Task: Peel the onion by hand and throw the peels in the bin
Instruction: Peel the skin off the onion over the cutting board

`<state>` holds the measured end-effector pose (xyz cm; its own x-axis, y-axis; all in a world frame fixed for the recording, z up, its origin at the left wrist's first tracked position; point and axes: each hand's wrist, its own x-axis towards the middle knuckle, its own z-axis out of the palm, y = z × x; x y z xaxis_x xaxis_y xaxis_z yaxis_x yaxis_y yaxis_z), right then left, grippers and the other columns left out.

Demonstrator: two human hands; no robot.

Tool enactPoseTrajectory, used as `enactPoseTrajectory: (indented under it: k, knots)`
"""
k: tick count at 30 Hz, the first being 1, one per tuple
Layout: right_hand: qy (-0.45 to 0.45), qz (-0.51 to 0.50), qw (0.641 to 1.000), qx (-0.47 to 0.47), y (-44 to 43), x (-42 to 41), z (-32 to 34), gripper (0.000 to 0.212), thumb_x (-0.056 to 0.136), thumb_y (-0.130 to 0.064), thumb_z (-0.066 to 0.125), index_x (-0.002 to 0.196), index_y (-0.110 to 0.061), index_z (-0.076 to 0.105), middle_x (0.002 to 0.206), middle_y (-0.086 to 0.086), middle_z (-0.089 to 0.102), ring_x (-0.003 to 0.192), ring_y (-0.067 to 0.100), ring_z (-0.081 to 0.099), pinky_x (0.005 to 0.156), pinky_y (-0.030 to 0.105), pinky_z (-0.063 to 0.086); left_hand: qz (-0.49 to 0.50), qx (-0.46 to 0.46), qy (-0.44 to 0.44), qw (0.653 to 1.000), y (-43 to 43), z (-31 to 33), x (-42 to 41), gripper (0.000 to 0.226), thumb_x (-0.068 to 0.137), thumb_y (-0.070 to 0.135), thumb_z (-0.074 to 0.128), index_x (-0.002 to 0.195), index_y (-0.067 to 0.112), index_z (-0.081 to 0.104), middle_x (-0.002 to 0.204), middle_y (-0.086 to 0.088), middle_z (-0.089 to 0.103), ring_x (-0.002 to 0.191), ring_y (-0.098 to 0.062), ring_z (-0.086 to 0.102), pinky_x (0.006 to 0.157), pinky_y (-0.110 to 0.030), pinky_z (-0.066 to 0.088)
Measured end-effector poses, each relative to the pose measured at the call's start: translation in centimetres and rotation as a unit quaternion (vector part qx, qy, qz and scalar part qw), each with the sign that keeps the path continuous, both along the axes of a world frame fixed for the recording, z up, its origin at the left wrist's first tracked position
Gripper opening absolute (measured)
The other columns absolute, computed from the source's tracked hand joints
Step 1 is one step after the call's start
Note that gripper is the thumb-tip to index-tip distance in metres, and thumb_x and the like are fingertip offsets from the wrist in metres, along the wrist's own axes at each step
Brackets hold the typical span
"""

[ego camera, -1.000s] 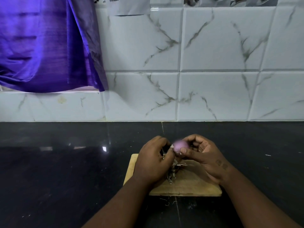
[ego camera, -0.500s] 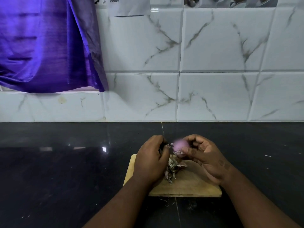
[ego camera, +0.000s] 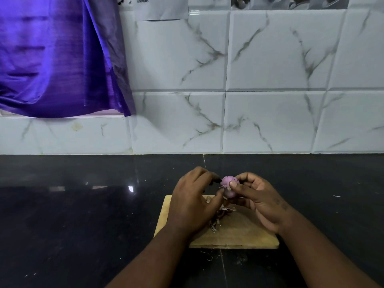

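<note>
A small purple onion (ego camera: pixel 227 183) is pinched between the thumb and fingers of my right hand (ego camera: pixel 257 201), held above a wooden cutting board (ego camera: pixel 239 235). My left hand (ego camera: pixel 192 201) sits just left of the onion, fingers curled, thumb tip touching its lower left side. A loose heap of dry peels (ego camera: pixel 220 217) lies on the board under the hands, partly hidden by my left hand. No bin is in view.
The board lies on a black stone counter (ego camera: pixel 83 215) with small peel scraps (ego camera: pixel 207 254) at the board's front edge. A white marble-tiled wall (ego camera: pixel 270 100) rises behind. A purple cloth (ego camera: pixel 52 59) hangs at upper left.
My left hand has drawn slightly away from the onion and its fingers have loosened. The onion has turned a little in my right hand, showing more of its purple flesh.
</note>
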<state>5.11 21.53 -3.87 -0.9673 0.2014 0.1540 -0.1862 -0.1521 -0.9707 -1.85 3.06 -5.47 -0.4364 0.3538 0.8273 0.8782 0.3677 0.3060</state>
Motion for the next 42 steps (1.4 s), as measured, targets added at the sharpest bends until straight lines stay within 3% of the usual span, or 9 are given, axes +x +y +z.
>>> enactPoseTrajectory:
  k: [4, 8, 12, 16, 23, 26, 35, 38, 42]
  knots:
    - [-0.007, 0.012, 1.000, -0.004, -0.2, 0.0, 0.0, 0.030, 0.086, -0.021, 0.075, 0.107, -0.001, 0.064, 0.088, 0.019, 0.072, 0.081, 0.026, 0.073, 0.080, 0.039, 0.063, -0.001, -0.006, 0.033, 0.999, 0.1, -0.2, -0.2, 0.025, 0.091, 0.041, 0.069, 0.107, 0.024, 0.076, 0.101, 0.010, 0.062, 0.091, -0.006, 0.057, 0.076, -0.028, 0.049]
    - [-0.004, 0.027, 0.999, -0.033, -0.5, 0.0, 0.2, 0.021, 0.093, -0.026, 0.065, 0.100, -0.007, 0.061, 0.105, 0.018, 0.077, 0.087, 0.026, 0.074, 0.082, 0.040, 0.063, 0.003, 0.007, 0.048, 0.999, 0.1, -0.3, -0.3, 0.020, 0.091, 0.037, 0.071, 0.102, 0.022, 0.078, 0.098, 0.009, 0.066, 0.089, -0.008, 0.060, 0.074, -0.034, 0.051]
    - [0.006, 0.016, 0.999, -0.033, -0.5, 0.0, 0.1, 0.031, 0.086, -0.024, 0.070, 0.107, -0.003, 0.061, 0.104, 0.022, 0.075, 0.087, 0.028, 0.074, 0.077, 0.038, 0.064, 0.009, 0.003, 0.055, 0.998, 0.0, -0.3, -0.3, 0.015, 0.090, 0.033, 0.074, 0.099, 0.023, 0.078, 0.098, 0.009, 0.068, 0.090, -0.010, 0.062, 0.075, -0.037, 0.052]
    - [0.013, 0.017, 1.000, -0.007, -0.4, 0.0, 0.0, 0.035, 0.090, -0.019, 0.070, 0.120, -0.002, 0.069, 0.117, 0.020, 0.075, 0.102, 0.030, 0.073, 0.086, 0.040, 0.061, 0.023, 0.003, 0.050, 0.998, 0.0, -0.5, -0.4, 0.014, 0.089, 0.032, 0.072, 0.099, 0.023, 0.077, 0.097, 0.010, 0.068, 0.089, -0.008, 0.062, 0.074, -0.034, 0.052]
    - [0.020, 0.011, 0.999, 0.026, -0.6, 0.2, 0.0, 0.037, 0.080, -0.020, 0.079, 0.113, -0.005, 0.074, 0.115, 0.022, 0.074, 0.103, 0.030, 0.073, 0.094, 0.047, 0.060, 0.039, -0.022, 0.078, 0.996, 0.2, -0.2, -0.2, 0.013, 0.089, 0.031, 0.067, 0.097, 0.022, 0.072, 0.097, 0.008, 0.068, 0.085, -0.010, 0.060, 0.069, -0.030, 0.050]
    - [0.020, 0.002, 0.999, 0.027, -0.7, 0.1, -0.1, 0.041, 0.074, -0.021, 0.082, 0.111, -0.007, 0.072, 0.114, 0.019, 0.075, 0.100, 0.028, 0.074, 0.088, 0.044, 0.061, 0.042, -0.020, 0.077, 0.996, 0.3, -0.2, -0.1, 0.014, 0.090, 0.031, 0.066, 0.097, 0.020, 0.070, 0.095, 0.007, 0.066, 0.084, -0.011, 0.059, 0.068, -0.032, 0.050]
    - [0.067, -0.062, 0.994, 0.060, -1.2, -0.3, -0.4, 0.024, 0.083, -0.007, 0.080, 0.105, -0.003, 0.070, 0.108, 0.025, 0.072, 0.094, 0.033, 0.073, 0.079, 0.042, 0.064, -0.002, 0.004, -0.038, 0.999, 0.5, 0.0, 0.5, 0.016, 0.088, 0.038, 0.061, 0.094, 0.026, 0.069, 0.091, 0.016, 0.063, 0.080, -0.006, 0.060, 0.068, -0.036, 0.056]
    - [0.080, -0.083, 0.990, 0.086, -1.2, -0.5, -0.8, 0.024, 0.083, -0.009, 0.082, 0.104, -0.008, 0.071, 0.105, 0.021, 0.074, 0.100, 0.040, 0.072, 0.084, 0.047, 0.064, -0.014, 0.019, -0.074, 0.997, 0.4, 0.1, 0.5, 0.010, 0.086, 0.035, 0.064, 0.091, 0.028, 0.070, 0.090, 0.016, 0.065, 0.082, -0.005, 0.063, 0.069, -0.034, 0.057]
    - [0.097, -0.153, 0.982, 0.051, -0.4, -1.1, -0.6, 0.025, 0.082, -0.004, 0.082, 0.103, -0.012, 0.071, 0.099, 0.011, 0.078, 0.099, 0.034, 0.074, 0.083, 0.040, 0.064, -0.053, -0.005, -0.092, 0.994, 0.6, 0.0, 1.0, 0.005, 0.088, 0.025, 0.069, 0.092, 0.026, 0.071, 0.094, 0.015, 0.068, 0.087, -0.004, 0.064, 0.072, -0.033, 0.057]
